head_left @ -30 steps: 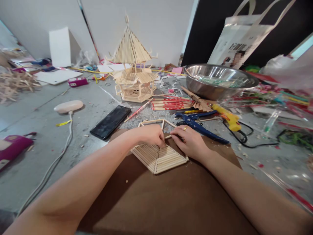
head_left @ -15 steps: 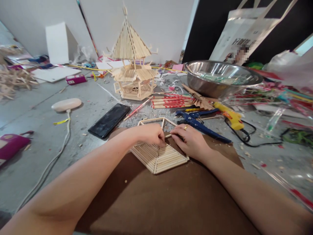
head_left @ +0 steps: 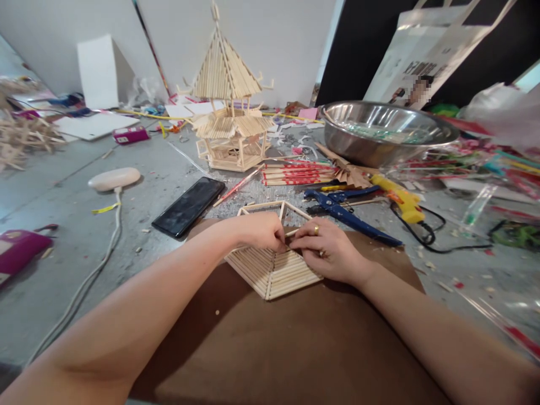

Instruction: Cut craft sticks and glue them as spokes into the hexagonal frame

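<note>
A hexagonal panel of glued wooden sticks (head_left: 270, 270) lies on a brown board (head_left: 274, 343) in front of me. My left hand (head_left: 259, 230) rests on its upper left part with fingers curled, pinching a thin wooden stick (head_left: 290, 233) at its near end. My right hand (head_left: 327, 247), with a ring on one finger, is closed on the same stick from the right and presses on the panel. The fingertips of both hands meet over the panel's middle. The far half of the panel is a bare stick frame (head_left: 276, 209).
A finished stick pagoda (head_left: 230, 107) stands behind. A black phone (head_left: 189, 206) lies at the left, blue cutters (head_left: 346, 214) and a yellow glue gun (head_left: 400, 199) at the right. A steel bowl (head_left: 386, 135), packs of chopsticks (head_left: 295, 174) and a white cabled device (head_left: 113, 179) lie around.
My right hand has slid left and curled in, closing its fingers against my left fingertips on the stick. The left hand and the panel have stayed put.
</note>
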Tool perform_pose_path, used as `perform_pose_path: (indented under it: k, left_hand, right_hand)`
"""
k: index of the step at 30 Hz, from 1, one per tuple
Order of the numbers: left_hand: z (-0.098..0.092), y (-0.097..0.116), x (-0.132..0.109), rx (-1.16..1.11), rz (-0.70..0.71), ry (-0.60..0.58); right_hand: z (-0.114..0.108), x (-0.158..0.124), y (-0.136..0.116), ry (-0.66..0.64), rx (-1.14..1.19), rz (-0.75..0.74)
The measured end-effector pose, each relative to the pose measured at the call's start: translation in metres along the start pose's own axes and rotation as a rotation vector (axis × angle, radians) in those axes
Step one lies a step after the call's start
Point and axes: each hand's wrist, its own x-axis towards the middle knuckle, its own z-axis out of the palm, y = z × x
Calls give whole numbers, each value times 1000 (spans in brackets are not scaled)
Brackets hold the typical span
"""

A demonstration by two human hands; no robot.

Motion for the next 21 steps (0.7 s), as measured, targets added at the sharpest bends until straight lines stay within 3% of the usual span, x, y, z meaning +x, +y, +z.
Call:
perform_pose_path:
  k: [21]
  left_hand:
    - [3,-7,1,-69,6,-11]
  right_hand:
    - [1,-1,2,-25,33,-68]
